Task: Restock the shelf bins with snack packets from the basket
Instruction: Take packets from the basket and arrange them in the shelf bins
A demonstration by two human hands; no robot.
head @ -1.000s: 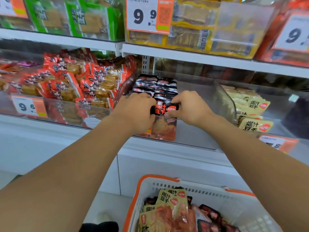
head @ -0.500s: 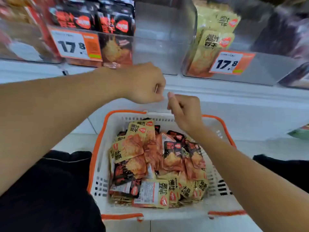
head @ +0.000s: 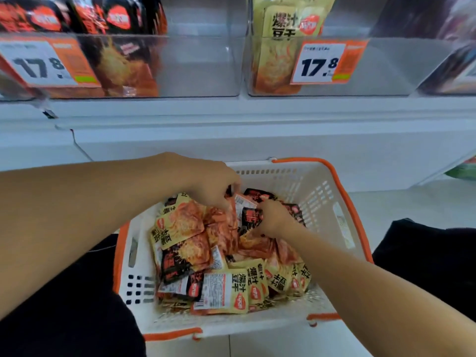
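Left clear bin [head: 195, 65] up top: black packets [head: 85, 16] stacked at its left side, orange 17.8 tag [head: 49, 63] on front wall, right part bare. Right clear bin [head: 386, 68] beside it: yellow packets [head: 286, 24] at left, second 17.8 tag [head: 324, 63] on front. White shelf ledge [head: 257, 124] below both.

Lower down, white basket [head: 324, 191] with orange rim on floor, heaped with mixed yellow, black and orange snack packets [head: 219, 253]. Left hand [head: 206, 184] reaching down into far side of heap, fingers curled together among packets; actual pinch on one cannot be told, tips hidden. Right hand [head: 273, 217] just beside it, near centre of heap, fingers clamped on black packet [head: 249, 217], which sits on the pile. Hands near, not touching. Dark trousers [head: 64, 318] at lower left and right edges.
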